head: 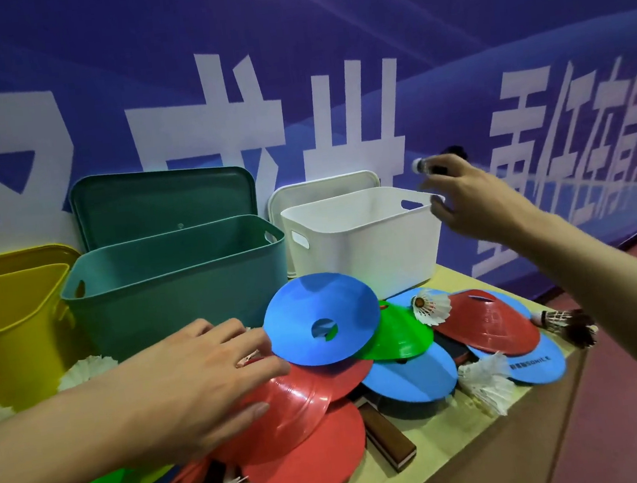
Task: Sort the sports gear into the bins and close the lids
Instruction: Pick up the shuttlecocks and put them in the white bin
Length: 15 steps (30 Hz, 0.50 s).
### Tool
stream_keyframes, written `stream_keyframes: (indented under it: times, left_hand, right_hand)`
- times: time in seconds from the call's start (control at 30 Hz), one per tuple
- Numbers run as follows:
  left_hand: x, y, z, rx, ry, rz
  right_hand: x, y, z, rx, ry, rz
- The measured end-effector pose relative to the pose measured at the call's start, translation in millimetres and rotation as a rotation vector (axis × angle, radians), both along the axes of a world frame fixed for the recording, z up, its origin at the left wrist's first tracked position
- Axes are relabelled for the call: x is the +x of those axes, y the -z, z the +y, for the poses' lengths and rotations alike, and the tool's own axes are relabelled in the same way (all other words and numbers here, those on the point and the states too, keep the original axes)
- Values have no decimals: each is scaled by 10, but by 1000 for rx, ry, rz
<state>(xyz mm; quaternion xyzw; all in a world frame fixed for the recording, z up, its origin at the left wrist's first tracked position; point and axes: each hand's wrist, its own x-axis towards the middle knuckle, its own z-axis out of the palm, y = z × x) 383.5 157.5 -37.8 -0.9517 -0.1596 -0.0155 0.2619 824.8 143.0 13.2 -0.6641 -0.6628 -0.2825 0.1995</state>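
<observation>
My right hand (471, 200) pinches a black-feathered shuttlecock (425, 165) in the air, just past the right rim of the open white bin (365, 244). My left hand (190, 383) lies palm down with fairly straight fingers on a tilted red disc cone (287, 403). Its fingertips touch the edge of a blue disc cone (317, 317). Green (399, 335), red (484, 317) and blue (412, 377) cones lie piled on the table with white shuttlecocks (431, 306) (483, 381) and a dark one (568, 324). A paddle handle (387, 440) sticks out from under the cones.
An open teal bin (170, 282) and a yellow bin (8, 316) stand left of the white one. Their lids (161, 203) lean against the blue banner wall behind. The wooden table's right edge (556, 393) drops to a red floor.
</observation>
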Motion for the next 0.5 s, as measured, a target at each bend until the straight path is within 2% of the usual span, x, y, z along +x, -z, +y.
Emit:
stream_keyframes:
  times: [0.1, 0.2, 0.27, 0.5]
  left_hand:
    - [-81, -11, -63, -4, 23, -11]
    - [-209, -21, -70, -4, 8, -3]
    - [-282, -43, -29, -11, -4, 2]
    - [-222, 32, 73, 8, 0, -7]
  right_hand:
    - [-240, -178, 329, -46, -23, 60]
    - [-360, -171, 591, -306, -42, 88]
    - [-354, -92, 616, -407, -17, 90]
    - [62, 253, -73, -390, 39, 53]
